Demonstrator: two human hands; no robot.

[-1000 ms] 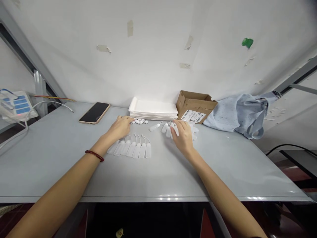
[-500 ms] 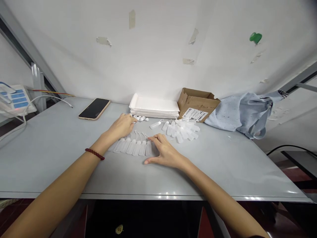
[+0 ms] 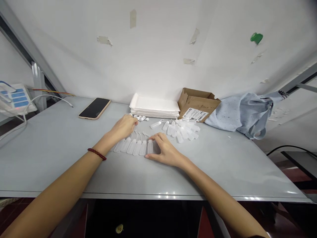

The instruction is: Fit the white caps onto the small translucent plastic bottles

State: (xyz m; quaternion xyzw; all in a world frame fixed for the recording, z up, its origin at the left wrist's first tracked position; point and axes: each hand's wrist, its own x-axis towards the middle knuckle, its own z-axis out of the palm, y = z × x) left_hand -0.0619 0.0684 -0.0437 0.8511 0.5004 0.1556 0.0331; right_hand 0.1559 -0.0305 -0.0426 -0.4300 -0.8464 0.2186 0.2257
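My right hand point(image 3: 166, 149) grips the rightmost small translucent bottle point(image 3: 150, 147) of a row, thumb at its lower end and fingers at its upper end. To its left, several like bottles point(image 3: 132, 146) lie side by side on the table, thin white strips curling from their tops. My left hand point(image 3: 123, 127) reaches over the row's far left end, its fingers pinched together beside a small pile of white caps point(image 3: 141, 118). What those fingertips hold, if anything, is hidden. Behind my right hand, more translucent bottles point(image 3: 183, 130) lie in a loose heap.
At the back stand a stack of white padded envelopes point(image 3: 155, 107) and an open cardboard box point(image 3: 198, 104). A light blue cloth bag point(image 3: 239, 114) lies to the right on the grey table point(image 3: 235, 172). A phone point(image 3: 95, 108) and a white cable point(image 3: 53, 96) lie at the left.
My right hand has closed its thumb and fingers on the rightmost bottle, which now stands slightly apart from the row. My left hand has shifted slightly right at the caps.
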